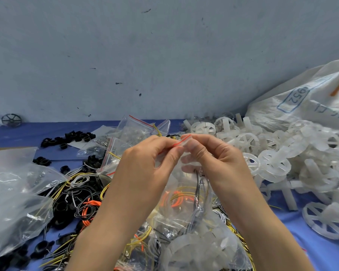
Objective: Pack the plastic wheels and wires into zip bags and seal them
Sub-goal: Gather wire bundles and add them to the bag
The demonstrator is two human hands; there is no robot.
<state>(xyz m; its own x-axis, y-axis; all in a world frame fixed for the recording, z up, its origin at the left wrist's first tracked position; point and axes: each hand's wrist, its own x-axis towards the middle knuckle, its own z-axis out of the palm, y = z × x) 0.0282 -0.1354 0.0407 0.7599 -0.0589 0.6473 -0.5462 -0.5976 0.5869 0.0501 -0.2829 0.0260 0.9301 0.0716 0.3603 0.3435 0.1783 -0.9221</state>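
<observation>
Both hands were up at centre, above the table. The left hand point(151, 161) pinched the red-striped top edge of a clear zip bag point(186, 194) between thumb and forefinger. The right hand point(213, 157) pinched the same edge just beside it, knuckles of the two hands close together. Could not tell whether the strip was pressed closed.

The bag hung down between the forearms, with orange, yellow and grey wires point(176, 198) showing through it. A pale wheel point(194, 249) lay at its lower end; inside or beneath, could not tell.

Loose white plastic wheels point(278, 159) were heaped to the right on the blue table cover point(321, 249), against a white woven sack point(311, 98). Left of the hands lay a tangle of loose wires point(80, 194), black rings point(76, 135) and a large crumpled clear bag point(14, 192). More filled bags point(137, 130) lay behind, near the grey-blue wall point(125, 55).
</observation>
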